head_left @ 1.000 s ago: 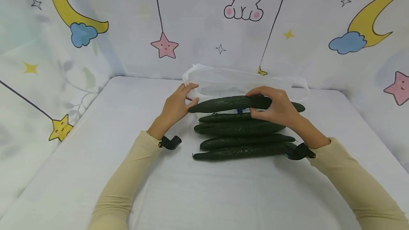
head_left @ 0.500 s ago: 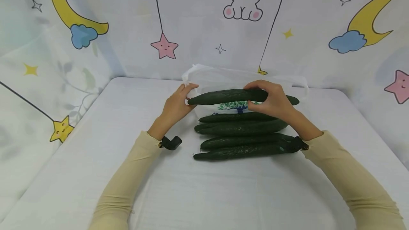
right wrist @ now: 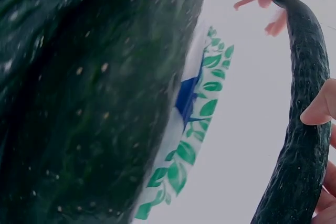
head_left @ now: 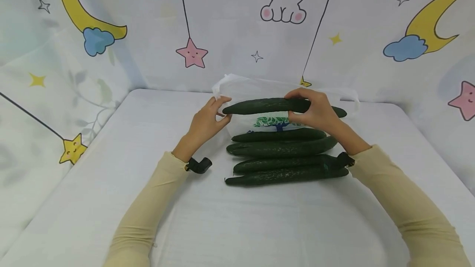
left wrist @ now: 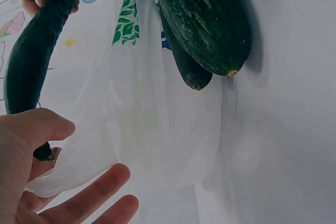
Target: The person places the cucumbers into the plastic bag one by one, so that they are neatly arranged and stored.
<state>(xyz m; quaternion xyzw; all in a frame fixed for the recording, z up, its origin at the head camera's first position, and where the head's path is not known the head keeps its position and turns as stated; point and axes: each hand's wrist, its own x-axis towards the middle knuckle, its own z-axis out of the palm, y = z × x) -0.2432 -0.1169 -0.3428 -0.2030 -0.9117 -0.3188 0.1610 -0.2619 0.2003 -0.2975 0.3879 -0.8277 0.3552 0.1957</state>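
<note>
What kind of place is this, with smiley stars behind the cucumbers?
Probably a small indoor filming nook, though I can't be sure. A backdrop printed with yellow moons rises behind and beside a white-covered table, where cucumbers lie in front of a plastic bag.

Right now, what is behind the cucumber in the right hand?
In the head view, a white plastic bag shows behind the held cucumber, above and below; what the cucumber and right hand cover cannot be seen.
</note>
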